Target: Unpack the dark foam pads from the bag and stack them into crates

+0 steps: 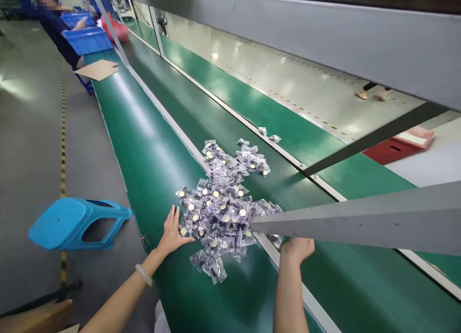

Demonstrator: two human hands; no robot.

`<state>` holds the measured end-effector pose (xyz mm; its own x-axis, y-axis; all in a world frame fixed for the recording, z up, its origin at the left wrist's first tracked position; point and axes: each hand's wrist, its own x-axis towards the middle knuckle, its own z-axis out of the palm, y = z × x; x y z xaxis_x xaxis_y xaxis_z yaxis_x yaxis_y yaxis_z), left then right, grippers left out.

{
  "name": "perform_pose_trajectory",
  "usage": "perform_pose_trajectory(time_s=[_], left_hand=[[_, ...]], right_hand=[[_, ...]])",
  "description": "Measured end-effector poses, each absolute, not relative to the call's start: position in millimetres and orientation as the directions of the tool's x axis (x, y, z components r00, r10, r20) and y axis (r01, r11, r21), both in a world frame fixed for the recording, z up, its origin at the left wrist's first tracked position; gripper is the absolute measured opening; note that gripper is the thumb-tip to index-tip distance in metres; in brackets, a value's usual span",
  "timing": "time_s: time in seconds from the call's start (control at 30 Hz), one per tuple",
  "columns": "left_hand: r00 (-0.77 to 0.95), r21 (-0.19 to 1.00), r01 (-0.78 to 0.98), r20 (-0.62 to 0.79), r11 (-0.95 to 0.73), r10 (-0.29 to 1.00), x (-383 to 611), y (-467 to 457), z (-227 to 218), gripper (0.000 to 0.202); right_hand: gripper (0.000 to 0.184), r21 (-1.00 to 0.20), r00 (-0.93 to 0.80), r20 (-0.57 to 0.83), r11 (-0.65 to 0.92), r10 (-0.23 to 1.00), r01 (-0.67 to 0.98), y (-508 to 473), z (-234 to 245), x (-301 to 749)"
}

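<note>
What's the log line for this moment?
left hand: open on green belt, beside purple packets | right hand: partly hidden behind grey beam

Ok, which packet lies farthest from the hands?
The upper of the two strays beyond the heap. The other stray lies slightly nearer the right hand; the rest are heaped by the left hand.

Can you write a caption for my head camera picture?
Left hand beside a heap of small clear packets on a green conveyor belt, right hand near its edge.
</note>
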<state>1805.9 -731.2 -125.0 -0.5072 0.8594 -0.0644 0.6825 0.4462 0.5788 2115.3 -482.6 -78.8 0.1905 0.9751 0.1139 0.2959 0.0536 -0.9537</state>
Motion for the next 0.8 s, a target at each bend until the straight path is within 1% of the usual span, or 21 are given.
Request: perform_pose_trajectory(time_s=[0.03,0.07,0.13,0.2,0.23,0.3,0.37,0.43,0.47,0.53,0.63,0.73,0.8], left_hand=[[-0.510,0.588,0.675,-0.065,0.446,0.858,1803.9,-732.2,-125.2,0.128],[-0.512,0.600,0.666,-0.064,0.443,0.857,1802.3,-731.4,-124.9,0.129],[-0.518,0.636,0.639,-0.059,0.432,0.854,1801.3,-723.9,-123.2,0.127],[-0.529,0.682,0.599,-0.055,0.419,0.847,1804.2,-709.1,-120.2,0.117],[-0.535,0.707,0.577,-0.052,0.410,0.843,1807.6,-699.8,-118.6,0.108],[-0.543,0.759,0.529,-0.041,0.379,0.839,1818.9,-680.1,-116.2,0.088],[-0.538,0.816,0.475,-0.028,0.331,0.842,1835.4,-661.9,-115.2,0.071],[-0.532,0.871,0.403,-0.027,0.281,0.846,1854.6,-648.0,-115.2,0.058],[-0.537,0.896,0.358,-0.033,0.263,0.843,1864.0,-642.9,-115.3,0.051],[-0.576,0.941,0.242,-0.058,0.237,0.816,1879.3,-636.8,-115.1,0.040],[-0.638,0.980,0.072,-0.096,0.183,0.764,1890.4,-635.6,-111.0,0.030],[-0.641,0.996,-0.009,-0.073,0.088,0.764,1891.1,-640.5,-97.5,0.025],[-0.651,0.999,-0.036,-0.032,0.012,0.759,1890.5,-645.7,-81.9,0.023]], right_hand=[[0.052,-0.949,0.379,0.108,-0.019,0.919,0.315,-507.0,-85.1,2122.7],[0.049,-0.935,0.411,0.083,-0.072,0.908,0.347,-531.7,-91.6,2124.4],[0.053,-0.892,0.197,0.018,-0.073,0.980,0.445,-573.6,-103.1,2111.3],[0.064,-0.834,-0.006,-0.045,-0.035,0.999,0.550,-597.3,-111.0,2083.2],[0.070,-0.803,-0.043,-0.069,-0.030,0.997,0.595,-602.1,-113.5,2067.1],[0.079,-0.759,-0.014,-0.096,-0.065,0.995,0.648,-602.9,-117.3,2037.4],[0.081,-0.748,0.018,-0.126,-0.107,0.992,0.655,-600.6,-120.7,2015.1],[0.080,-0.741,-0.026,-0.157,-0.101,0.987,0.663,-601.5,-123.6,2000.4],[0.078,-0.740,-0.058,-0.155,-0.077,0.986,0.668,-603.6,-124.6,1995.0],[0.073,-0.761,-0.097,-0.103,-0.015,0.990,0.649,-609.6,-124.2,1986.2],[0.064,-0.825,-0.084,-0.011,0.039,0.996,0.564,-618.2,-115.9,1975.5],[0.058,-0.844,-0.101,0.029,0.079,0.994,0.530,-625.1,-97.5,1969.4],[0.054,-0.839,-0.092,0.090,0.126,0.992,0.530,-630.8,-80.1,1968.6]])
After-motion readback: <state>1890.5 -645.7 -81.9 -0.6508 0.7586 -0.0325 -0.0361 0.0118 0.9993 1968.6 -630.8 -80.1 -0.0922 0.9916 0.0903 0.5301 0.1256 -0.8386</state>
